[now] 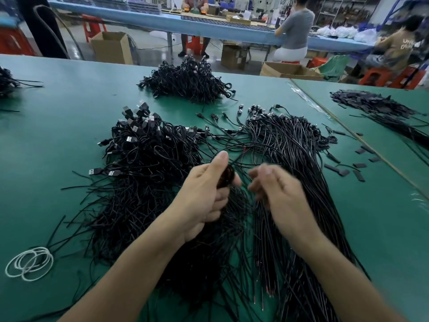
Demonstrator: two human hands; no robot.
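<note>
Straight black USB cables (290,228), bare-ended tails toward the viewer, are laid in a bundle on the green table (58,135); one is judged to be mid-winding, its small coil (228,176) clamped between the thumb and curled fingers of the left hand (204,194), just above the bundle. Just beside the coil, the right hand (276,189) is motion-blurred, fingers loosely bent; whether a strand is pinched cannot be told. Next called for: the loose tail to be fed round the coil, then the coil added to the wound heap (148,145) at left, with white bands (30,263) lying further out.
</note>
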